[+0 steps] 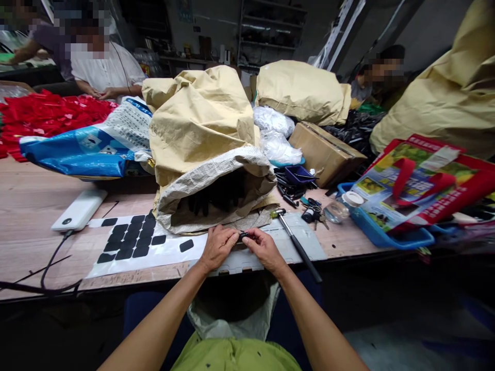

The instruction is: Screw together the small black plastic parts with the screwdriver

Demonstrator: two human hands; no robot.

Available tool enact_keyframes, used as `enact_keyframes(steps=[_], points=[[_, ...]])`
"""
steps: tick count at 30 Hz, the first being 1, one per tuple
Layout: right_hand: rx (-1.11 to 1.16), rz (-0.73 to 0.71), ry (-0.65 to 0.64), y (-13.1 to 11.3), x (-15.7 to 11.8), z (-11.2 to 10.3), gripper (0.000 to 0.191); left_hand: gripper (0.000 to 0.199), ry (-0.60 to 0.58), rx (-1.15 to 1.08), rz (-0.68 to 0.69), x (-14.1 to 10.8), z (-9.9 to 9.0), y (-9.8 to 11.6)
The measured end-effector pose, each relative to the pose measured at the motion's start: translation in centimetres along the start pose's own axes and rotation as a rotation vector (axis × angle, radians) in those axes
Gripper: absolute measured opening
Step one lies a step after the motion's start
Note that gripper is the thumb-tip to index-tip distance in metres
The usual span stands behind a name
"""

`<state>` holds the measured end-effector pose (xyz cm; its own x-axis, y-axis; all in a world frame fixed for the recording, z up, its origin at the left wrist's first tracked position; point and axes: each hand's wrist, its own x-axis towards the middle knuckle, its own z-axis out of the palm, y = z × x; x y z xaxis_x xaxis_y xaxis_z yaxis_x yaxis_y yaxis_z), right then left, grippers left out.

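Observation:
Both hands meet at the table's front edge, around a small black piece (243, 235) whose kind I cannot make out. My left hand (219, 246) pinches it from the left, and my right hand (264, 248) closes on it from the right. Just beyond them a large tan woven sack (209, 123) lies with its mouth facing me, dark pieces inside. A white sheet (154, 257) with several black rounded squares (133, 234) spreads to the left. Right of my hands, a small hammer (299, 247) rests on a grey board (311, 238). An open pale bag (232, 330) sits at my lap.
A white power bank (79, 210) with a cable lies left, near a blue-white sack (85, 149) and red pieces (50, 118). On the right are keys (315, 211), a clear jar (336, 211), a cardboard box (325, 152) and a blue tray (390, 234). Other people sit across the table.

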<state>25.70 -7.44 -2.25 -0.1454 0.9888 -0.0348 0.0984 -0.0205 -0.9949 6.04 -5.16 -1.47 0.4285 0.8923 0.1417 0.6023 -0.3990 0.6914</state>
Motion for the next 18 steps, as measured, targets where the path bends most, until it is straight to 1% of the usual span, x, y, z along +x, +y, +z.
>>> enact_keyframes(steps=[6, 10, 13, 18], points=[[-0.113, -0.035, 0.024, 0.14, -0.36, -0.10, 0.032, 0.028, 0.031, 0.008, 0.021, -0.08, 0.18, -0.03], [-0.143, -0.054, 0.056, 0.46, -0.37, 0.02, 0.039, 0.025, -0.004, 0.030, 0.039, 0.06, 0.36, -0.22], [-0.153, -0.054, 0.045, 0.58, -0.31, 0.20, 0.034, 0.023, -0.026, 0.051, 0.056, 0.07, 0.44, -0.43], [-0.169, -0.043, 0.056, 0.29, -0.49, 0.37, 0.024, 0.021, -0.017, 0.062, 0.072, 0.01, 0.50, -0.45]])
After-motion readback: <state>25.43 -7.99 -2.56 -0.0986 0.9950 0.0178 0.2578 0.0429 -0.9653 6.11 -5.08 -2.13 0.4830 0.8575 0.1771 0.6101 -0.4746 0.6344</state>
